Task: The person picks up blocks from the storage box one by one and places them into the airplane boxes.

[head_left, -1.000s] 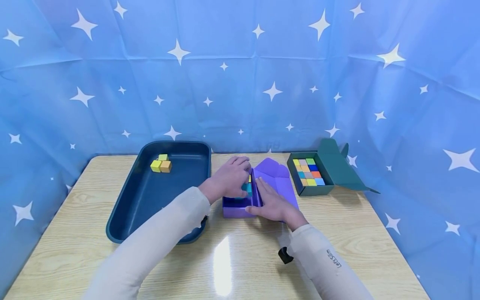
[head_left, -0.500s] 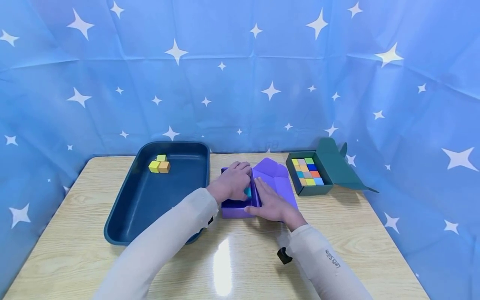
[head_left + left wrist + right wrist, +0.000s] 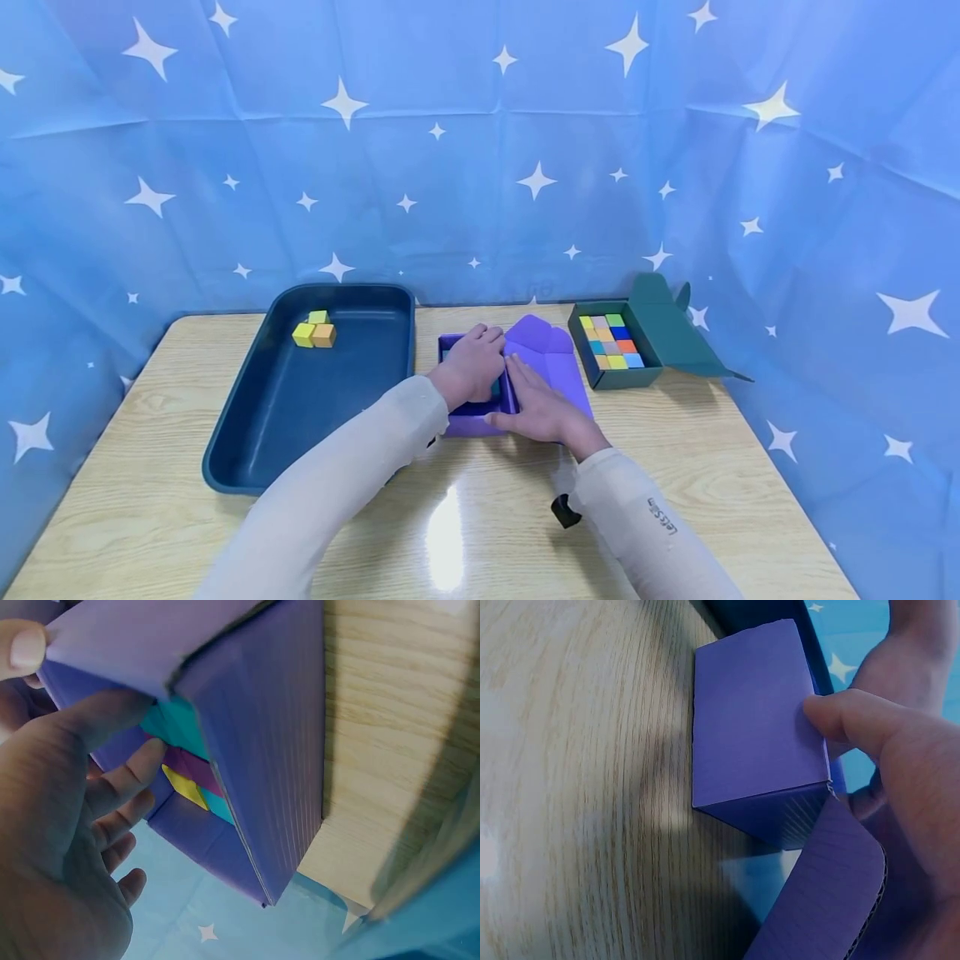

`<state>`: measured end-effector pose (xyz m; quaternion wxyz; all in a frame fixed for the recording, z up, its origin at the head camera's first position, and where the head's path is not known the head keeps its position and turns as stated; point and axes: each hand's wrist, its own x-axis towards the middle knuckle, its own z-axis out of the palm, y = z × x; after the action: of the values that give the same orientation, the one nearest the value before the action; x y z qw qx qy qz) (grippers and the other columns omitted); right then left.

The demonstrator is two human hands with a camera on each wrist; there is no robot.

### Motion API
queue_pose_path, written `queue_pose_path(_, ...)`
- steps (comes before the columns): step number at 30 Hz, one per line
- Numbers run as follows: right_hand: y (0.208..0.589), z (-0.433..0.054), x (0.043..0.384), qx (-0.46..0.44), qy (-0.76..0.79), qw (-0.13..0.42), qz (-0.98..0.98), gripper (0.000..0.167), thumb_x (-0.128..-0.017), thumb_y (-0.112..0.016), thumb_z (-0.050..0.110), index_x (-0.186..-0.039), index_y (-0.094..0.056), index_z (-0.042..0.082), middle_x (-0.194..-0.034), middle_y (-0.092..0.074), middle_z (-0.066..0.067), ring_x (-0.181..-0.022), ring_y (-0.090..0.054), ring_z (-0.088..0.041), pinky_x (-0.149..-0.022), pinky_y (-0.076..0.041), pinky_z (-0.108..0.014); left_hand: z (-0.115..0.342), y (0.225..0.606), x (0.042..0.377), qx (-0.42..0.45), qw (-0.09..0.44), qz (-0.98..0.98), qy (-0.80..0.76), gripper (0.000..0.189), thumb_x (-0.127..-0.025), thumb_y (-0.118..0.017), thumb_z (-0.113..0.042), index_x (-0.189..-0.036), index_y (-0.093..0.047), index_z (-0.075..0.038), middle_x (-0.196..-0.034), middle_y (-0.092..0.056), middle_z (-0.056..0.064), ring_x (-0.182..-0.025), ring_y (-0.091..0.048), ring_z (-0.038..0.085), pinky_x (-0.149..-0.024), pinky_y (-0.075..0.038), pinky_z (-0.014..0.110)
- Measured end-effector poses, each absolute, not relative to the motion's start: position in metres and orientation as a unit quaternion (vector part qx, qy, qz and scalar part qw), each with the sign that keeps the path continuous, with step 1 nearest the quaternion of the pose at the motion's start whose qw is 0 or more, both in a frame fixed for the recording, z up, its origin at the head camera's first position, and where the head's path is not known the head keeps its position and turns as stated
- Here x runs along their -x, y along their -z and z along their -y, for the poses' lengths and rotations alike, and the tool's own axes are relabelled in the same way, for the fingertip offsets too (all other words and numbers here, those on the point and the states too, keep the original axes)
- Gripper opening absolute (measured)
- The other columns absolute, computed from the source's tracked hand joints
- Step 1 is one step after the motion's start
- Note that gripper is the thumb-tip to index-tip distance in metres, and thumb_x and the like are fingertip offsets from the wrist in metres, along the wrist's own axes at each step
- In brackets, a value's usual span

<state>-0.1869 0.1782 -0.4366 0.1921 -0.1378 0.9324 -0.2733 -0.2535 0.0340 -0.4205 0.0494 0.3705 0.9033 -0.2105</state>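
Note:
In the head view my left hand (image 3: 474, 365) reaches into the open purple box (image 3: 468, 426). The left wrist view has its thumb and index finger at either side of a teal cube (image 3: 171, 727) by the box wall. A yellow cube (image 3: 185, 787) and a purple-magenta cube (image 3: 191, 763) sit beyond it. Other contents are hidden by my hand. My right hand (image 3: 546, 411) lies along the hinge side with straight fingers over the folded-back purple lid (image 3: 558, 367). Its thumb touches the rim of the end wall, as the right wrist view shows.
A dark blue tray (image 3: 315, 450) stands left, with two yellow cubes (image 3: 303, 335) and an orange cube (image 3: 323, 336). At the back right is an open green box (image 3: 624, 379) of coloured cubes. A starry blue cloth (image 3: 480, 167) borders the wooden table (image 3: 675, 467).
My left hand has moved slightly right and deeper into the purple box, covering cubes that showed earlier. My right hand keeps its place on the box. The head view has shifted a little.

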Motion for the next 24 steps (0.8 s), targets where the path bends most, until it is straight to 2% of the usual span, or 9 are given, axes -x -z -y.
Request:
queue_pose_path(8, 0.436, -0.178, 0.187, 0.136, 0.273, 0.195, -0.932, 0.103, -0.088, -0.061, 0.054, -0.157, 0.003, 0.012, -0.166, 0.004, -0.008, -0.154, -0.001, -0.028, -0.123, -0.015, -0.053, -0.032, 0.419, 0.255, -0.363, 0.055, -0.906, 0.211, 0.062, -0.089, -0.060, -0.052, -0.139, -0.054, -0.017, -0.154, -0.039, 0.004, -0.146, -0.027, 0.022, -0.123, -0.019, 0.041)
queue_pose_path(12, 0.436, -0.178, 0.187, 0.131, 0.274, 0.199, -0.932, 0.103, -0.087, -0.060, 0.055, -0.157, 0.003, 0.013, -0.166, 0.003, -0.008, -0.154, -0.001, -0.029, -0.123, -0.016, -0.053, -0.024, 0.409, 0.257, -0.354, 0.039, -0.920, 0.164, 0.058, -0.086, -0.064, -0.056, -0.129, -0.064, -0.016, -0.150, -0.044, 0.004, -0.145, -0.030, 0.022, -0.123, -0.020, 0.042)
queue_pose_path(15, 0.436, -0.178, 0.187, 0.122, 0.277, 0.202, -0.932, 0.103, -0.086, -0.061, 0.056, -0.157, 0.002, 0.015, -0.166, 0.002, -0.008, -0.154, -0.003, -0.030, -0.121, -0.017, -0.056, -0.013, 0.397, 0.261, -0.348, 0.027, -0.928, 0.129, 0.049, -0.086, -0.067, -0.052, -0.120, -0.069, -0.017, -0.143, -0.049, 0.003, -0.141, -0.033, 0.023, -0.123, -0.021, 0.043)
queue_pose_path(21, 0.436, -0.177, 0.187, 0.105, 0.279, 0.202, -0.933, 0.106, -0.084, -0.063, 0.059, -0.158, 0.002, 0.017, -0.166, 0.002, -0.006, -0.153, -0.004, -0.030, -0.121, -0.017, -0.058, 0.027, 0.377, 0.273, -0.312, 0.010, -0.947, 0.074, 0.033, -0.083, -0.072, -0.047, -0.099, -0.074, -0.018, -0.137, -0.051, 0.003, -0.140, -0.032, 0.025, -0.122, -0.022, 0.045)
queue_pose_path(24, 0.436, -0.176, 0.187, 0.104, 0.276, 0.201, -0.934, 0.107, -0.084, -0.063, 0.059, -0.158, 0.002, 0.017, -0.166, 0.002, -0.005, -0.154, -0.004, -0.030, -0.121, -0.016, -0.057, 0.052, 0.371, 0.277, -0.288, 0.000, -0.956, 0.052, 0.027, -0.083, -0.074, -0.043, -0.093, -0.073, -0.018, -0.132, -0.053, 0.004, -0.137, -0.034, 0.026, -0.121, -0.023, 0.047)
